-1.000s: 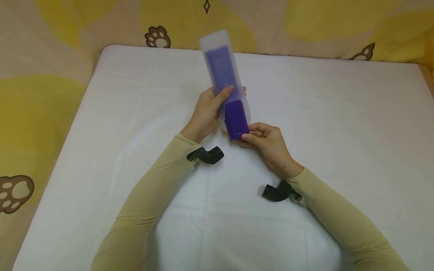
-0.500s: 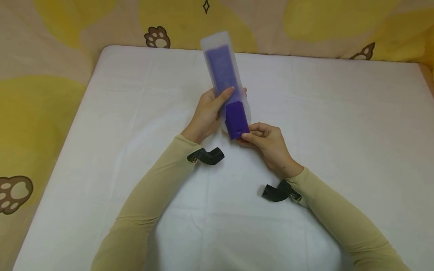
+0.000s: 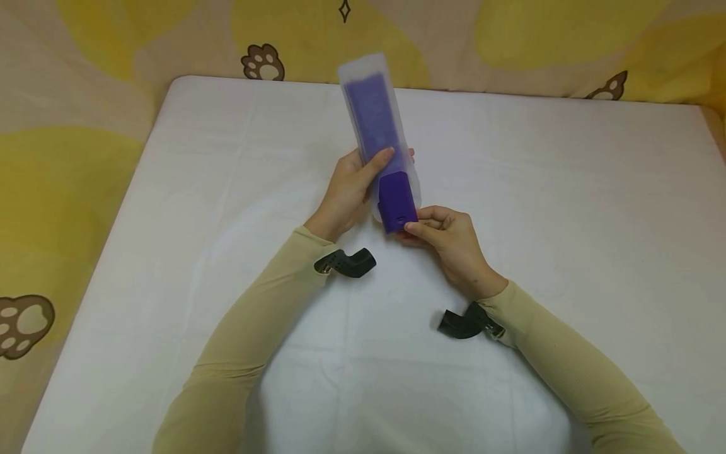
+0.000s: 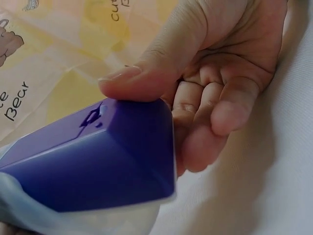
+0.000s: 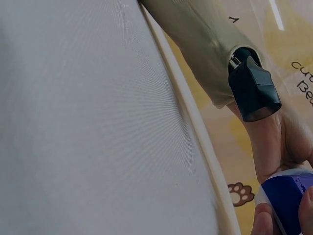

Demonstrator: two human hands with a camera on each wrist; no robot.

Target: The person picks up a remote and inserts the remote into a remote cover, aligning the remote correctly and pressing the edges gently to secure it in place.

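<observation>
While the left hand (image 3: 347, 186) is gripping the frosted translucent plastic sleeve (image 3: 374, 120), the right hand (image 3: 448, 243) is pinching the purple plastic remote-shaped bar (image 3: 396, 202) — the thin fingertip hold is risking a slip onto the white table (image 3: 567, 221).

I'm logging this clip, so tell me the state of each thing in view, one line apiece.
Purple remote: partly inside its sleeve, near end sticking out.
Translucent sleeve: held tilted above the table.
Left hand: grips the sleeve.
Right hand: pinches the remote's exposed end.
White table: under both hands.

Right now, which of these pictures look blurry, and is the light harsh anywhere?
Head view: soft, even light, faint shadows under the arms; the sleeve's far end is slightly smeared. Left wrist view: the purple remote sits too close, its edges soft. Right wrist view: tilted, the white surface dim and grey.
</observation>
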